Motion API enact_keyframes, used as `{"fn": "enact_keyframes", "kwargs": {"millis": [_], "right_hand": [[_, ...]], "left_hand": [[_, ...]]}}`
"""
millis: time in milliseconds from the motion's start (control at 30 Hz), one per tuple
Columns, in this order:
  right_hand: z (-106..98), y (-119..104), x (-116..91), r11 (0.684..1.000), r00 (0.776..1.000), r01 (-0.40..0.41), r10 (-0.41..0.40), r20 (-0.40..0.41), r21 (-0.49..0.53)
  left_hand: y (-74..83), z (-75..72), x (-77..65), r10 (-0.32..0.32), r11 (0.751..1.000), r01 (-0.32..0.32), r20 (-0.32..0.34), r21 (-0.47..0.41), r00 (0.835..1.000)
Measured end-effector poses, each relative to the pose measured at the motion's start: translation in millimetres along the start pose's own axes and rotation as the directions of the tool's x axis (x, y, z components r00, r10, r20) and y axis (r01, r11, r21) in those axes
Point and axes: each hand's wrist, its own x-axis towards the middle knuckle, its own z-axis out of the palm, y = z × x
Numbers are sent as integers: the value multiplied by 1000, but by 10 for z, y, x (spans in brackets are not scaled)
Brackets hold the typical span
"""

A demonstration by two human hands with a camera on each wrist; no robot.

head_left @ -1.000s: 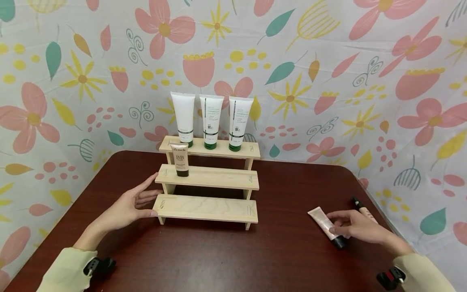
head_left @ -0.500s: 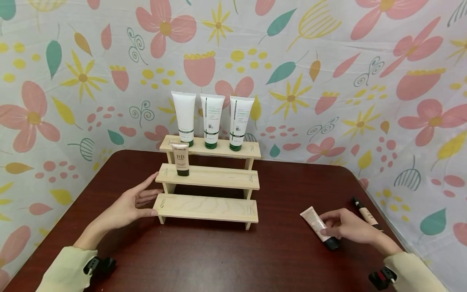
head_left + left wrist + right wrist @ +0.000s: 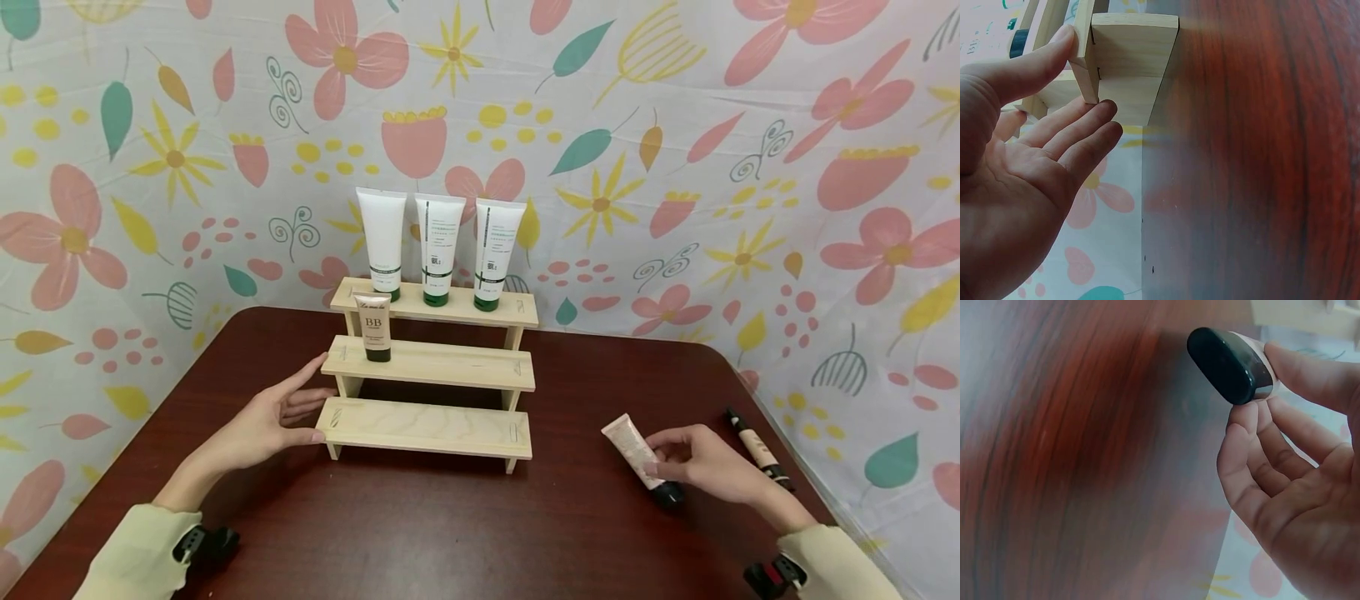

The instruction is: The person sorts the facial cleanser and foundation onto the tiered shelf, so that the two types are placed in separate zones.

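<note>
My right hand [image 3: 701,460] pinches a pale pink cosmetic tube [image 3: 632,446] between thumb and fingers. The tube slants with its black cap [image 3: 1225,365] toward me, and the right wrist view shows the cap end beside my fingertips. At the left end of a three-step wooden display stand [image 3: 427,427], my left hand [image 3: 251,427] has its fingers extended. Its thumb touches the lowest step and its index fingertip reaches the middle step; the left wrist view shows the other fingers beside the stand's leg [image 3: 1132,47]. A beige BB cream tube [image 3: 373,327] stands cap down on the middle step.
On the top step stand three white tubes with green caps: left [image 3: 383,242], middle [image 3: 439,247] and right [image 3: 498,252]. A slim beige tube [image 3: 759,448] with dark ends lies near the right edge of the dark red table [image 3: 450,542]. Floral cloth [image 3: 600,167] hangs behind.
My right hand has moved left with the pink tube, away from the slim beige tube, which now shows fully. My left hand stays at the stand.
</note>
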Motion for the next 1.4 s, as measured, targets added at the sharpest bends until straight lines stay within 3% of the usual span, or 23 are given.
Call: {"fn": "enact_keyframes", "kwargs": {"millis": [400,833,1400], "right_hand": [[278,-505,130,996,985,88,-86,-152,11],[597,-1081,394,977,918,211,-210,-336,-34],[940,-1630,991,943,853,330,-275,-444,49]], "left_hand": [[-3,2,7,-3,1000,3,3,-11,1000],[6,8,17,0,1000,0,7,-20,1000],[10,3,-2,-11,1000,11,-1,-11,1000]]}}
